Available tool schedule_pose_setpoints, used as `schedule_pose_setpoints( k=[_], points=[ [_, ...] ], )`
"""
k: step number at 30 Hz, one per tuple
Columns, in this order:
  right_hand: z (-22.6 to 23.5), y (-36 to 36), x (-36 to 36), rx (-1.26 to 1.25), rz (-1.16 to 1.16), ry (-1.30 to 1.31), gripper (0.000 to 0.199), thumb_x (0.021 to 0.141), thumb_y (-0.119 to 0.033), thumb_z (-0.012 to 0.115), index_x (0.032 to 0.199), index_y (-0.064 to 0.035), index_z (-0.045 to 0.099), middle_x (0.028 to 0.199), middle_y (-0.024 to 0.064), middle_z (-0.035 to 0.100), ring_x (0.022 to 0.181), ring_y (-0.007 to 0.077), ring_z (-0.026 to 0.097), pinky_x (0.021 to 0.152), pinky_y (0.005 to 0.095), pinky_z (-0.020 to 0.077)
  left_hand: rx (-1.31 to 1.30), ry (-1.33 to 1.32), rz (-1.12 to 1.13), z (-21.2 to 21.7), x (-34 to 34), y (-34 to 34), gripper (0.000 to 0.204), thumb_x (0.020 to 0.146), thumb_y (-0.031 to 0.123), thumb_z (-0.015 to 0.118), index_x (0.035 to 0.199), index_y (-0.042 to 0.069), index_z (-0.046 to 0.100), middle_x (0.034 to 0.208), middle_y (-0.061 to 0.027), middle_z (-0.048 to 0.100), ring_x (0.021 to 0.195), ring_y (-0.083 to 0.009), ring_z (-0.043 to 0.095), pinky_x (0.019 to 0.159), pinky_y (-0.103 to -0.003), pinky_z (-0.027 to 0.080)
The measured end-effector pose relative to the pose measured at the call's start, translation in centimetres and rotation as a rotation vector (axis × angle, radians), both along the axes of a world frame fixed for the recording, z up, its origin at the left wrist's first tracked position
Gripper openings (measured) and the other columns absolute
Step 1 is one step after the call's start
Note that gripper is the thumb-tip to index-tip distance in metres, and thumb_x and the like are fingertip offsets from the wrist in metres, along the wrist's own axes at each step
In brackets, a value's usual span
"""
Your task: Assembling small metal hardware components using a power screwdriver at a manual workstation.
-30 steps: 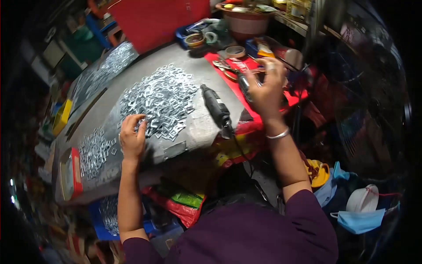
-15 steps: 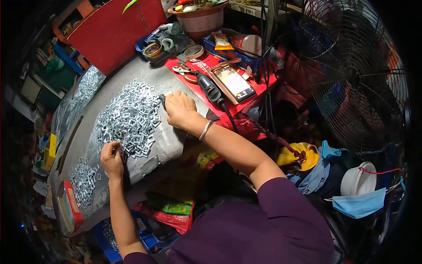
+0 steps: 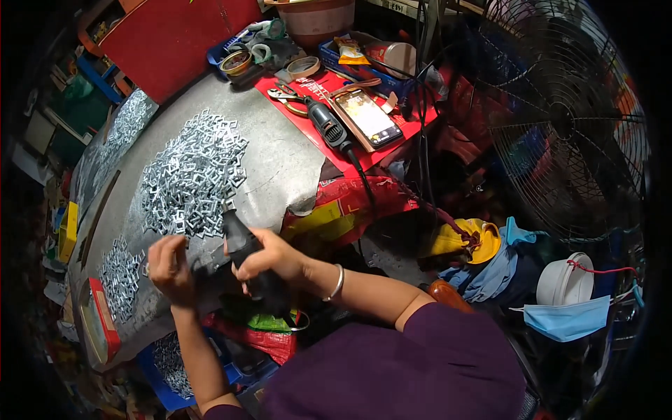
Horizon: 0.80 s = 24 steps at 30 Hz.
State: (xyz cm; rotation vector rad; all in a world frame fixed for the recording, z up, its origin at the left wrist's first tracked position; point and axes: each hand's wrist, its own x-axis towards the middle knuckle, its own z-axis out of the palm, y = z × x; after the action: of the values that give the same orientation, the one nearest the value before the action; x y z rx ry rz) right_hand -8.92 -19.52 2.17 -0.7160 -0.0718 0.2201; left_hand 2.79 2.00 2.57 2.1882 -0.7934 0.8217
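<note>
Grip of the right hand (image 3: pixel 274 259) is closed around a black tool (image 3: pixel 239 236), thumb laid across its body. The tool's narrow nose points away from the person, at the lower right edge of the pile (image 3: pixel 192 178) of small metal frames; whether it touches them I cannot tell. Its lower end is dark and hard to make out. A bracelet (image 3: pixel 337 282) circles the right wrist.

Left of the tool, the left hand (image 3: pixel 170 269) has its fingers bent inward, just beside the near edge of the pile. Its grip looks narrow, but whether it holds a frame cannot be told.

The pile spreads over the grey tabletop (image 3: pixel 280 157). A smaller heap (image 3: pixel 121 276) of metal pieces lies to its left, close to a red-edged tray (image 3: pixel 105 313). Farther up that side is a yellow box (image 3: pixel 68 232).

On the tabletop's right side is a red sheet (image 3: pixel 295 120), bearing pliers (image 3: pixel 285 93), a second tool (image 3: pixel 327 124) with a cord and, next to it, a lit phone (image 3: pixel 367 117). A tape roll (image 3: pixel 303 68) is near the pliers. Below the tabletop's near edge, a blue bin (image 3: pixel 145 360) contains more metal pieces.
</note>
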Motion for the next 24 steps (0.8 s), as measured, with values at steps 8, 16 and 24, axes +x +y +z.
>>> schedule_pose_setpoints(
  k=[8, 16, 24],
  points=[
    [-1.6, 3.9, -2.7, 0.030, 0.082, -0.018, 0.041, 0.071, 0.000, 0.067, 0.109, -0.0015, 0.052, 0.081, 0.0132, 0.067, 0.063, 0.0182, 0.061, 0.058, 0.0280, 0.0511, 0.097, 0.155, -0.041, -1.8, -1.7, 2.7, 0.015, 0.076, -0.002, 0.077, 0.091, 0.002, 0.075, 0.083, -0.0059, 0.068, 0.071, -0.0188, 0.060, 0.067, -0.029, 0.048],
    [-2.9, 5.4, -4.4, 0.007, 0.197, -0.002, 0.039, 0.071, 0.000, 0.065, 0.105, -0.0030, 0.048, 0.080, 0.0125, 0.067, 0.061, 0.0184, 0.062, 0.059, 0.0274, 0.0511, 0.119, 0.326, -0.156, -0.7, -0.5, 2.7, 0.018, 0.075, 0.000, 0.079, 0.092, 0.002, 0.076, 0.082, -0.0061, 0.069, 0.069, -0.0186, 0.059, 0.065, -0.029, 0.048],
    [-4.4, 6.8, -3.9, -0.099, 0.196, -0.089, 0.038, 0.075, 0.005, 0.069, 0.108, -0.0025, 0.053, 0.082, 0.0118, 0.068, 0.068, 0.0184, 0.063, 0.067, 0.0266, 0.0521, -0.036, 0.224, -0.044, -1.7, -0.8, 6.1, 0.013, 0.081, -0.001, 0.076, 0.093, 0.002, 0.075, 0.090, -0.0065, 0.070, 0.083, -0.0194, 0.065, 0.077, -0.028, 0.051]
  ],
)
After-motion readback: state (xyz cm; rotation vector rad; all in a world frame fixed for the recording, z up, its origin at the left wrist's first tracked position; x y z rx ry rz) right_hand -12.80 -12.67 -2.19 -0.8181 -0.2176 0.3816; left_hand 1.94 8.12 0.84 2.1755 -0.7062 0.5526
